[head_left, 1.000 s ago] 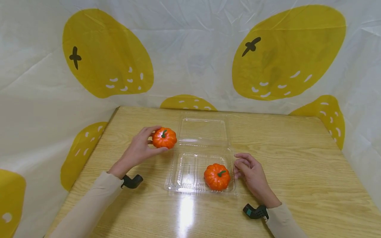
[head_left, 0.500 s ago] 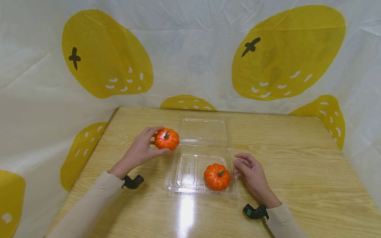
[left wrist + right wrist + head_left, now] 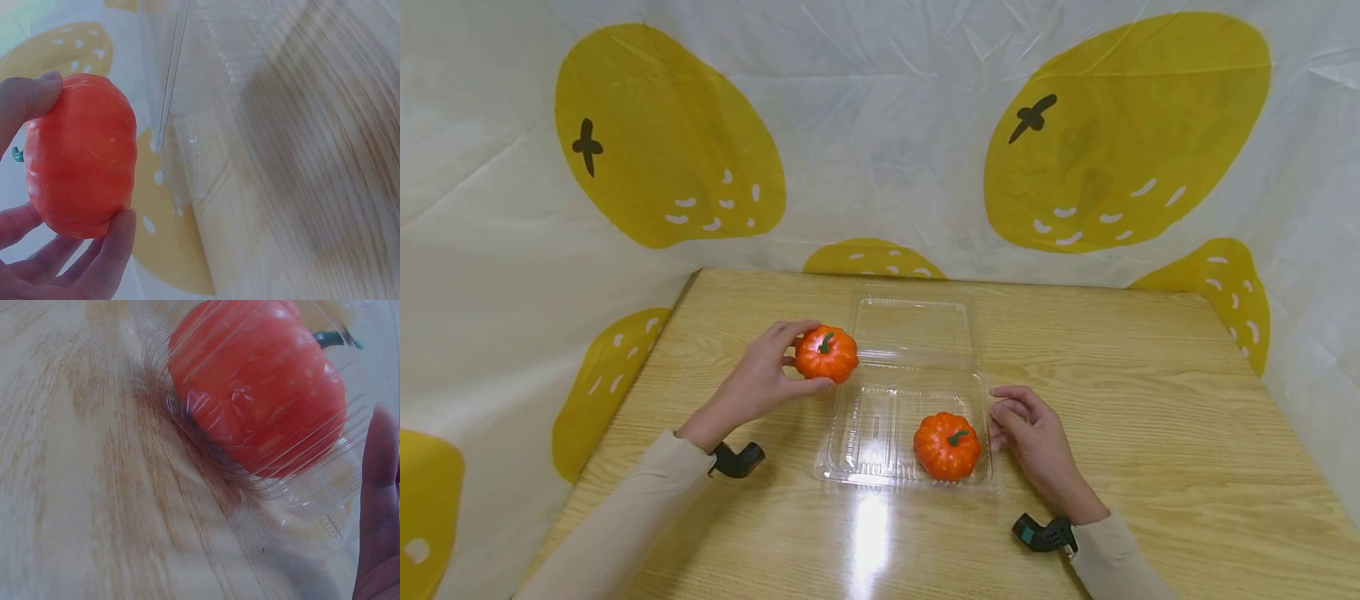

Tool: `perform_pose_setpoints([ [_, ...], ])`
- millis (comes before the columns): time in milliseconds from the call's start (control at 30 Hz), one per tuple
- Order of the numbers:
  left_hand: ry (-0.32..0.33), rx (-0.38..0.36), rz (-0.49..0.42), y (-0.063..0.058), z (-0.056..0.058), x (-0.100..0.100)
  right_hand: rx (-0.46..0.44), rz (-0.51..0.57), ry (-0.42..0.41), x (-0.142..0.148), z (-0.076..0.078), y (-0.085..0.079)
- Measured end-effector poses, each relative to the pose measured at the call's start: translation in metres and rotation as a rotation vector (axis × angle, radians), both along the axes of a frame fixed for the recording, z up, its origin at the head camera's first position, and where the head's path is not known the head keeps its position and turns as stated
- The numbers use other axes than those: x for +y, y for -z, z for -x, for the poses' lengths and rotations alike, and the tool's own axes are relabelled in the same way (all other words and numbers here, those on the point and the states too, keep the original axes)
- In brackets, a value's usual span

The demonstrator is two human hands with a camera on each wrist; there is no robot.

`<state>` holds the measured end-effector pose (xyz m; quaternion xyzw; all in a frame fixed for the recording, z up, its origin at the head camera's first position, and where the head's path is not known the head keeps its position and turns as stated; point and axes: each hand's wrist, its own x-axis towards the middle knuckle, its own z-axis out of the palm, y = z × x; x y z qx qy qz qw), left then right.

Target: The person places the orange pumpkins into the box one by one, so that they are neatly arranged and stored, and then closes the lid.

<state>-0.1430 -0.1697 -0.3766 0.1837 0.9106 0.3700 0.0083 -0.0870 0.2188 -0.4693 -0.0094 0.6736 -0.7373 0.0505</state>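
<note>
My left hand [image 3: 760,375] grips a small orange pumpkin [image 3: 826,354] with a green stem, thumb on one side and fingers on the other. It is held off the table, by the left edge of a clear plastic clamshell container [image 3: 868,433]. In the left wrist view the pumpkin [image 3: 81,156] is seen side-on, in the fingertips. A second orange pumpkin [image 3: 947,447] sits in the right part of the container's base, seen through the clear wall in the right wrist view. My right hand [image 3: 1033,437] lies at the container's right edge, fingers relaxed; whether they touch it is hard to tell.
The container's clear lid [image 3: 913,325] lies folded back behind its base. Everything rests on a wood-grain table [image 3: 1150,417]. A white cloth [image 3: 880,125] with large yellow fruit prints hangs behind and beside the table. Both wrists wear black camera mounts [image 3: 737,459].
My left hand has moved slightly right and toward me, carrying its pumpkin nearer the container. The right hand, the container and the second pumpkin have stayed put.
</note>
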Motion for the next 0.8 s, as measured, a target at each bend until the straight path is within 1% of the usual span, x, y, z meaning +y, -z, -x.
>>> perform_pose_setpoints([
  [333,0.029,-0.022,-0.006,-0.001,-0.002,0.005,0.004,0.029,-0.002,0.0,-0.001,0.002],
  [800,0.062,-0.022,0.015,-0.007,-0.005,0.013,0.019,0.045,-0.014,0.0,0.0,0.002],
])
